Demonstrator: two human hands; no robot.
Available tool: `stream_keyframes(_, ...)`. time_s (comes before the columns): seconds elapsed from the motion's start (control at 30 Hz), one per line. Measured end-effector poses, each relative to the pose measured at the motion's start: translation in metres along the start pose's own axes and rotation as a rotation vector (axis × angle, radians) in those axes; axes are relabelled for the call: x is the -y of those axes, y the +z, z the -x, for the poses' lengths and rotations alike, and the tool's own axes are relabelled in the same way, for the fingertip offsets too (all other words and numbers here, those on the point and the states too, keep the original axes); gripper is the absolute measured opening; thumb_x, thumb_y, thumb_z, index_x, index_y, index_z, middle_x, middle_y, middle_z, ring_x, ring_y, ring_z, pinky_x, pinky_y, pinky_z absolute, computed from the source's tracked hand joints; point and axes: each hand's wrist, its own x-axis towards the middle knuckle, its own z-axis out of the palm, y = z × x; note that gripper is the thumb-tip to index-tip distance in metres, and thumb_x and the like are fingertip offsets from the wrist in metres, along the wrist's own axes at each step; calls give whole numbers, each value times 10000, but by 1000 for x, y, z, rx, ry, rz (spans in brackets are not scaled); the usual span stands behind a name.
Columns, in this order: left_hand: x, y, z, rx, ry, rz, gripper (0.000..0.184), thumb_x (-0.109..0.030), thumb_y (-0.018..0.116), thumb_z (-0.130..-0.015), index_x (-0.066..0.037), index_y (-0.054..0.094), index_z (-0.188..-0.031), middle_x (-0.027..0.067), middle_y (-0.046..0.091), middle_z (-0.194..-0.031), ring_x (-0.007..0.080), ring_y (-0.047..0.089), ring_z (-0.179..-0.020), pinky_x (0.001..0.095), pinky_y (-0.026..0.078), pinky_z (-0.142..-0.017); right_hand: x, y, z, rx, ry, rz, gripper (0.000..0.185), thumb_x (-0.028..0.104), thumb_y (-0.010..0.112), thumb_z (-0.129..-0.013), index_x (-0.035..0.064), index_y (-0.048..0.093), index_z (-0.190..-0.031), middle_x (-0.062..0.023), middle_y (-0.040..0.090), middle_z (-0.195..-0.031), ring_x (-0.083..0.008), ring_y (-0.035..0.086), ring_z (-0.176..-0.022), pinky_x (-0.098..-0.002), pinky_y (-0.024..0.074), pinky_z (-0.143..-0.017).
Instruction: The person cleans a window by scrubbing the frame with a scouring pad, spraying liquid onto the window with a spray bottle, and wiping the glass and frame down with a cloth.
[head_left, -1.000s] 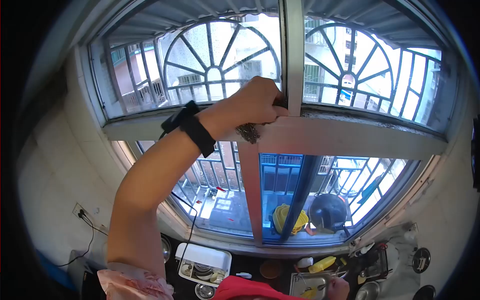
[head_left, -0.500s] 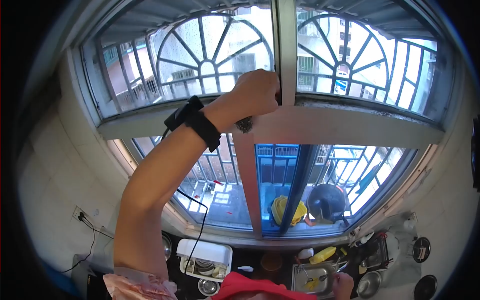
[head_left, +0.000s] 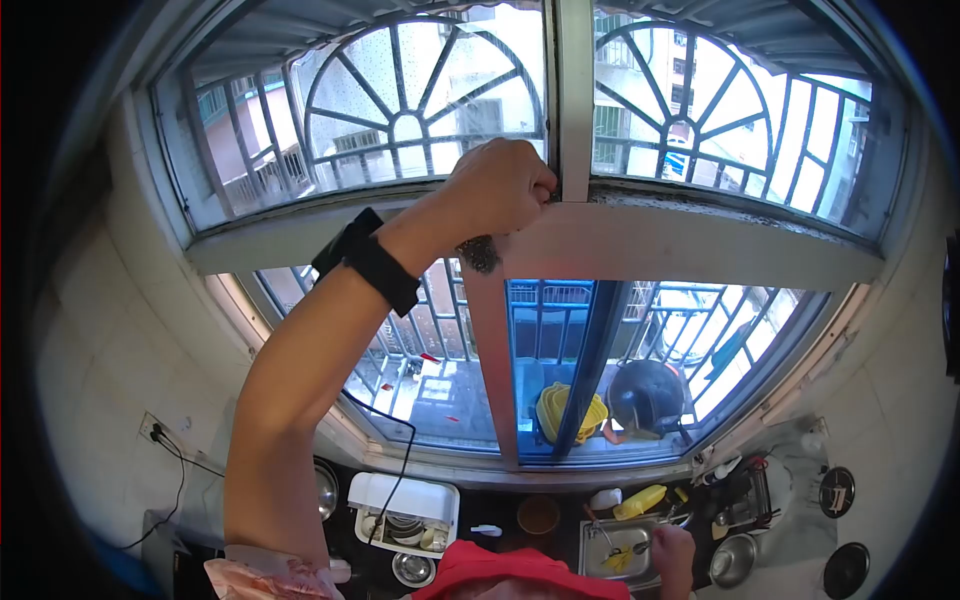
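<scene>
My left hand (head_left: 503,185) is raised to the window frame (head_left: 640,240), fingers curled closed against the corner where the crossbar meets the upper middle post. A dark, mesh-like steel wool scourer (head_left: 480,254) pokes out below that hand, over the crossbar; the fingers hide the rest. A black strap with a small box (head_left: 375,270) circles the left wrist, trailing a thin cable. Low on the right, my right hand (head_left: 674,550) is closed beside the steel sink (head_left: 590,550). What it holds, if anything, cannot be made out. Yellow items (head_left: 618,558) lie in the sink.
A white dish box (head_left: 365,495) with bowls stands on the counter, a metal bowl (head_left: 413,570) before it. A yellow bottle (head_left: 640,502) lies behind the sink, a metal pot (head_left: 733,560) to its right. Beyond the glass are a yellow basket (head_left: 580,412) and a dark pan (head_left: 648,397).
My left hand has slid slightly left along the frame, with the scourer lower and farther left. My right hand has risen a little near the sink. The view has shifted slightly.
</scene>
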Motion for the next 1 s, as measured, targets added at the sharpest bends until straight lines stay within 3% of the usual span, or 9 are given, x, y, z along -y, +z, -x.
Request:
stream_keyframes(0.07, 8, 0, 10, -56, 112, 8, 194, -109, 654, -835, -44, 737, -998, 155, 679, -876, 316, 651, -804, 375, 496, -743, 4, 2, 0, 16, 41, 27, 98, 144, 650, -768, 67, 705, -794, -155, 664, -767, -348, 656, -766, -443, 522, -694)
stream_keyframes(0.17, 25, -1, 9, -245, -10, -41, 204, -123, 666, -844, -42, 735, -1019, 154, 680, -894, 306, 656, -810, 357, 501, -749, 6, -1, -4, 6, 55, 19, 96, 146, 649, -770, 69, 704, -790, -151, 664, -760, -345, 657, -760, -440, 523, -690)
stream_keyframes(0.3, 24, -2, 4, -75, -14, -131, 224, -97, 686, -812, -49, 738, -1024, 169, 679, -864, 277, 654, -795, 355, 503, -760, -9, -3, 13, 52, 98, 99, 87, 139, 650, -766, 69, 700, -786, -141, 660, -746, -345, 655, -732, -438, 523, -672)
stream_keyframes(0.4, 10, -7, 0, 75, -154, 68, 215, -84, 686, -781, -32, 743, -981, 175, 675, -846, 280, 655, -785, 359, 501, -766, -11, -5, 24, -10, 106, 83, 84, 136, 655, -756, 68, 699, -780, -142, 655, -741, -351, 650, -715, -450, 518, -662)
stream_keyframes(0.53, -6, 10, 7, -57, 229, 141, 184, -53, 687, -750, -8, 737, -922, 153, 677, -820, 274, 654, -737, 362, 504, -715, -8, -6, 36, -5, 184, 47, 83, 131, 656, -760, 58, 695, -771, -154, 650, -744, -359, 644, -717, -457, 512, -668)
stream_keyframes(0.67, 16, -2, -17, -223, -11, -55, 215, -112, 711, -719, -13, 737, -908, 151, 681, -841, 301, 658, -796, 398, 518, -737, 5, -36, 45, 0, 193, 20, 140, 180, 614, -827, 58, 681, -835, -174, 651, -787, -379, 631, -774, -478, 490, -684)
stream_keyframes(0.77, 6, 21, -21, -157, 149, -529, 219, -193, 705, -737, -33, 738, -884, 149, 666, -812, 315, 657, -781, 410, 535, -742, 2, -33, 46, 18, 227, 2, 164, 187, 581, -846, 61, 681, -877, -185, 654, -815, -393, 626, -807, -500, 477, -696)
stream_keyframes(0.93, 48, 0, 8, -168, 164, -336, 215, -158, 699, -734, -91, 755, -931, 158, 669, -830, 313, 662, -793, 396, 534, -746, -2, -21, 31, 158, 144, 33, 160, 165, 589, -820, 70, 687, -903, -188, 658, -832, -392, 630, -817, -490, 486, -713)
stream_keyframes(1.0, 75, -18, 34, -83, -89, -302, 177, -105, 693, -763, -89, 762, -925, 149, 676, -817, 306, 658, -771, 403, 512, -713, -6, -14, 32, 109, 184, 6, 169, 165, 600, -809, 76, 693, -919, -189, 661, -838, -390, 633, -824, -482, 492, -725)
